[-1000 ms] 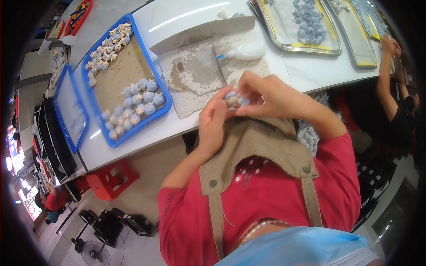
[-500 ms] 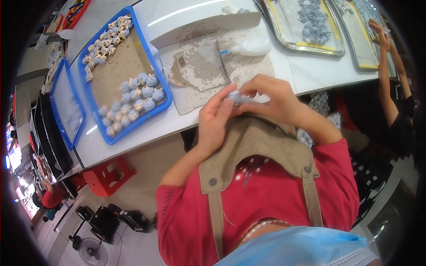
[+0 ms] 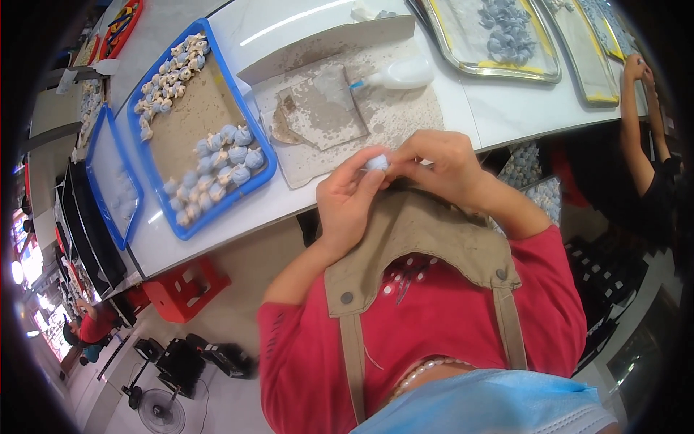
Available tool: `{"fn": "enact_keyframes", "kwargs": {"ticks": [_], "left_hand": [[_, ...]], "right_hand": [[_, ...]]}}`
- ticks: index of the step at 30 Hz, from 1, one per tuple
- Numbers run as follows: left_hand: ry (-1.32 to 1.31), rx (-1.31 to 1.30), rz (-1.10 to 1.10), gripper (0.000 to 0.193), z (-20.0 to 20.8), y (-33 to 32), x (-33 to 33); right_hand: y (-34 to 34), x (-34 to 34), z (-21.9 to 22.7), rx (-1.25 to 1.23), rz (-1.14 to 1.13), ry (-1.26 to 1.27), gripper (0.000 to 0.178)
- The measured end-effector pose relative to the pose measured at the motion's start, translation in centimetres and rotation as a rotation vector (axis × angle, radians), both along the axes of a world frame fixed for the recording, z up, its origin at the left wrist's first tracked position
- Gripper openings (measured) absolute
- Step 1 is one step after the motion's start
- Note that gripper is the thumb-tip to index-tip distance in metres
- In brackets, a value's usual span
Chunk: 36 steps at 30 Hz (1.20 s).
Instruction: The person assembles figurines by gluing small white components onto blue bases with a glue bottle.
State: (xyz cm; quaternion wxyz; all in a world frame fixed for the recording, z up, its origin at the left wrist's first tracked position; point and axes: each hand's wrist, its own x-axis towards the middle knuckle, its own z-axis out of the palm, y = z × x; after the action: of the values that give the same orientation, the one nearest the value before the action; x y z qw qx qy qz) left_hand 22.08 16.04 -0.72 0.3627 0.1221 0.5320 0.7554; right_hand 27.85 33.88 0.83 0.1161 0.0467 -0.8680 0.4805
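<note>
Just above the top edge of my apron, both my hands meet at a small blue-grey rounded piece (image 3: 377, 163). My left hand (image 3: 343, 206) pinches it between thumb and fingers. From the other side, my right hand (image 3: 444, 168) has its thumb and fingertips pressed together against the piece's edge; those fingertips partly cover it. To the left, a blue-rimmed tray (image 3: 269, 172) bears many similar blue-grey rounded pieces with cream parts (image 3: 219, 160), in one group near and another far. Beyond my hands lies a stained board (image 3: 318, 108).
On the board rests a white squeeze bottle (image 3: 406, 74) with a blue tip. A metal tray (image 3: 499, 71) of blue-grey petal-like pieces stands at the far right. Another person's hands (image 3: 636, 69) are beyond it. A red stool (image 3: 186, 289) stands below the table at left.
My right fingertips have drawn together and closed in on the piece, where they were spread more before. The piece has shifted slightly left and down in view.
</note>
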Motion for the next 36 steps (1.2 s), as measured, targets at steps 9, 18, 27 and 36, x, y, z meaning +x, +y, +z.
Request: {"fn": "enact_keyframes", "kwargs": {"ticks": [9,18,27,36], "left_hand": [[0.103,0.042,-0.075,0.036,1.4,0.1,0.4],[0.455,-0.129,-0.194,0.032,0.9,-0.5,-0.2],[0.501,-0.098,-0.179,0.027,0.7,-0.5,-0.1],[0.521,-0.143,-0.251,0.025,2.0,-0.9,-1.0]], "right_hand": [[0.7,-0.1,0.3,-0.424,0.144,-0.216,0.063],[1.1,0.1,0.6,-0.521,0.238,-0.326,0.043],[1.0,0.6,0.3,-0.517,0.226,-0.275,0.04],[0.1,0.3,0.1,-0.509,0.215,-0.141,0.04]]}}
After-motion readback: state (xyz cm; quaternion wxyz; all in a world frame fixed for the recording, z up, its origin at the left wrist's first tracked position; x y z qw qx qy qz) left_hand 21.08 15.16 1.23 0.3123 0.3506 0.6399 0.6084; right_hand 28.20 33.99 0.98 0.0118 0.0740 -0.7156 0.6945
